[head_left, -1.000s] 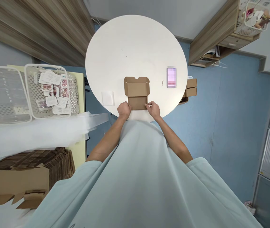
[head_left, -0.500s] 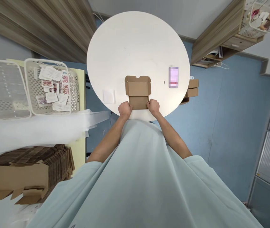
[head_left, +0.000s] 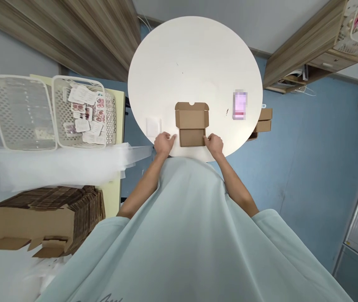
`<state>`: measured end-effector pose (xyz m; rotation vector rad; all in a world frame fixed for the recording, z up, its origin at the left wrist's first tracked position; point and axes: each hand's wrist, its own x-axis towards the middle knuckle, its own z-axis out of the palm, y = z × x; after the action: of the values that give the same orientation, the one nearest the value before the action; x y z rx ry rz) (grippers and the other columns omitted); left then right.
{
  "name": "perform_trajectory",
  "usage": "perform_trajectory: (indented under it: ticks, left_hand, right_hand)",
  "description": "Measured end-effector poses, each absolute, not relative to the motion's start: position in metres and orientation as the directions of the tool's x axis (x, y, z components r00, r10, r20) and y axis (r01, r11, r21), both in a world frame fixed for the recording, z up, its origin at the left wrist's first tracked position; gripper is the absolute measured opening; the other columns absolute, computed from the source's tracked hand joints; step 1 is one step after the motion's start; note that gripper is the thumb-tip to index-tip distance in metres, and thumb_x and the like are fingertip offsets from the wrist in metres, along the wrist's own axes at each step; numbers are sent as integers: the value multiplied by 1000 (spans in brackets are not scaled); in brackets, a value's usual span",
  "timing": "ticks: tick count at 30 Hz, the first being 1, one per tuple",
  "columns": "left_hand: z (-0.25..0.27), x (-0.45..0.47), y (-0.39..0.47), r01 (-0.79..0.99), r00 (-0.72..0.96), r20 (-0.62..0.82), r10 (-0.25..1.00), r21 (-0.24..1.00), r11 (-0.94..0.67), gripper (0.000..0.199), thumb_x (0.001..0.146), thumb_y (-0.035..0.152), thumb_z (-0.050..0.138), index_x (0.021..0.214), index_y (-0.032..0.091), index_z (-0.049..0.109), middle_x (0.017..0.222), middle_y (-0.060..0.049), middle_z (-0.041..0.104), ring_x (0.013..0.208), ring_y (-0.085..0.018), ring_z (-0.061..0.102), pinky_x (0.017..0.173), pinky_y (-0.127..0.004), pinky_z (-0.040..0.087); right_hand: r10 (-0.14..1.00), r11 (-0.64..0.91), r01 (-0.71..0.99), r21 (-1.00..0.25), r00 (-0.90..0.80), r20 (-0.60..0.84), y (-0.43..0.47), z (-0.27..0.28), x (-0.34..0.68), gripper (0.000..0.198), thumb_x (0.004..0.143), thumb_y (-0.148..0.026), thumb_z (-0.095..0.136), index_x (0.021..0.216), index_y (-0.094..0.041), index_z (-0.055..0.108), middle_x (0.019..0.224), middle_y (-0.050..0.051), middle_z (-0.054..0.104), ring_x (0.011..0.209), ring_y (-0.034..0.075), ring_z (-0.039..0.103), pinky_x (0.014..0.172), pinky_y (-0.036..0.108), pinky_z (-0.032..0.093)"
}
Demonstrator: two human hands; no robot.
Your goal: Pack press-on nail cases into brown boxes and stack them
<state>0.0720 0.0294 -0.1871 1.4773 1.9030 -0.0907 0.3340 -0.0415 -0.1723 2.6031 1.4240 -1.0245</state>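
Observation:
An open brown cardboard box (head_left: 192, 119) sits on the round white table (head_left: 194, 54), its lid raised away from me and the inside bare. My left hand (head_left: 164, 144) is off the box's left side, holding nothing, with thumb and fingers apart. Close beyond that hand lies a flat white packet (head_left: 153, 126). At the box's right wall, my right hand (head_left: 214, 144) has its thumb and curled fingers on the edge near the front corner.
A phone-like pink blurred item (head_left: 239, 105) lies on the table's right. To the left, a basket (head_left: 111, 113) of small packs, an empty-looking basket (head_left: 22, 113), white sheets (head_left: 56, 165) and stacked flat cardboard (head_left: 31, 226) stand. More boxes (head_left: 264, 119) are beyond the table's right edge.
My left hand has let go of the box's left side and moved away from it, its fingers opening. My right hand stays at the box. The whole view has shifted slightly.

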Motion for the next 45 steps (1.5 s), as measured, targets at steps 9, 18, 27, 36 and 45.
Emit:
perform_trajectory:
  ticks: [9, 18, 27, 36, 45]
  left_hand:
    - [-204, 12, 85, 791, -400, -551, 732, 196, 580, 71, 90, 49, 90, 140, 14, 54, 150, -26, 64, 142, -43, 65, 117, -54, 55]
    - [-217, 19, 81, 718, -403, -485, 776, 358, 596, 73, 78, 31, 98, 132, 21, 50, 148, -23, 59, 142, -46, 61, 117, -63, 54]
    - [-192, 4, 57, 667, -219, -431, 875, 588, 457, 39, 77, 21, 83, 107, 26, 58, 105, -3, 70, 103, -26, 72, 102, -41, 58]
    - [-143, 31, 10, 414, 262, -399, 879, 869, 271, 31, 79, 36, 78, 105, 23, 66, 114, -7, 78, 111, -26, 74, 96, -36, 59]
    - [-153, 90, 27, 486, 433, -390, 813, 860, 154, 32, 84, 22, 76, 116, 23, 72, 123, -7, 78, 111, -27, 75, 106, -43, 59]
  right_hand:
    - [747, -641, 657, -396, 414, -521, -62, -143, 344, 27, 113, -39, 56, 99, -23, 73, 113, 10, 85, 100, 28, 77, 85, 36, 54]
    - [770, -630, 615, -474, 420, -480, -59, -123, 334, 29, 112, -41, 54, 99, -23, 73, 112, 8, 85, 95, 26, 77, 82, 35, 53]
    - [842, -537, 577, -615, 319, -435, -47, -109, 323, 28, 111, -40, 55, 98, -23, 74, 106, 8, 84, 88, 25, 76, 83, 37, 56]
    - [951, -304, 366, -880, 62, -303, -39, -111, 310, 56, 94, -47, 84, 144, -26, 72, 151, 11, 74, 134, 30, 72, 107, 43, 63]
    - [879, -475, 389, -790, 158, -450, -42, -146, 315, 16, 98, -26, 72, 110, -20, 80, 109, 7, 86, 101, 23, 80, 99, 38, 64]
